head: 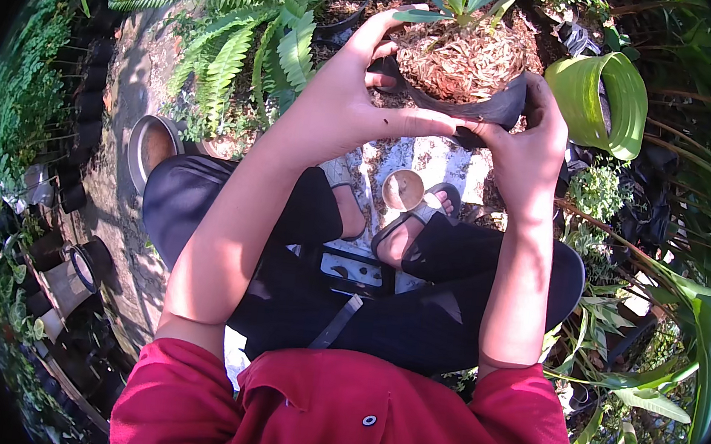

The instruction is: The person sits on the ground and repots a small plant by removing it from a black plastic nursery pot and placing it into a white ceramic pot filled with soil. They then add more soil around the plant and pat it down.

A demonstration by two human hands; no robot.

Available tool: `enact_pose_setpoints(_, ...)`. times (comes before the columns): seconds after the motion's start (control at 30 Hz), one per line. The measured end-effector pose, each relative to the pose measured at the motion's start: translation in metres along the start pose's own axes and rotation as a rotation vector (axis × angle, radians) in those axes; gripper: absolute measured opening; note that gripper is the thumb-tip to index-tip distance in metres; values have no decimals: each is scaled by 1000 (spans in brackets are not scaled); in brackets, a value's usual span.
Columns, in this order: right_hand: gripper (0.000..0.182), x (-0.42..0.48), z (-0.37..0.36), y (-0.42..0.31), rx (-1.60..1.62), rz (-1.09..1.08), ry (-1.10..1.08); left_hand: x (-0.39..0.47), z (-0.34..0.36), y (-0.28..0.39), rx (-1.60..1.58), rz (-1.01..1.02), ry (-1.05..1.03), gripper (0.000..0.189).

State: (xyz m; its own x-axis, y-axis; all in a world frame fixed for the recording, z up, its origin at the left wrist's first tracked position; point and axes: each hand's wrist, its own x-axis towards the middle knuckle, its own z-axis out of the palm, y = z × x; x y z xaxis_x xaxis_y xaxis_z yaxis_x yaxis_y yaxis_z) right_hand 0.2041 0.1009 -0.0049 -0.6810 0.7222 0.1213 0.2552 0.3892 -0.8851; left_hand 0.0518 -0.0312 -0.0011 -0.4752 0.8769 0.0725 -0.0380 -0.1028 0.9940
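Note:
Both hands are on a black plastic plant bag (488,109) at the top centre. Brown husk-like mulch (464,62) fills its top, and a plant with long green leaves (463,1) grows from it. My left hand (358,97) spans the bag's left side, its thumb lying along the near edge. My right hand (534,136) grips the right side, fingers around the rim and thumb at the front. The two thumb tips meet or nearly meet before the bag. The bag's underside is mostly hidden.
A light-green pot (626,107) lies tipped at the right. Between the sandalled feet stands a small bowl (403,190). A fern (232,37) spreads at upper left, above a round metal pan (152,148) by the left knee. A low black-framed stool (354,270) shows between the legs.

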Motion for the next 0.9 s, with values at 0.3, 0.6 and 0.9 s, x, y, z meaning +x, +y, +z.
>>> enact_pose_setpoints(0.3,55,-4,9,-8,-285,-100,104,-1,5,-7,-227,-244,56,52)
enact_pose_setpoints(0.6,60,-5,14,-11,-257,-174,63,5,12,-27,-927,-339,137,37)
enact_pose_setpoints(0.9,61,-5,16,-13,-137,-144,99,6,3,-22,-676,-213,220,27)
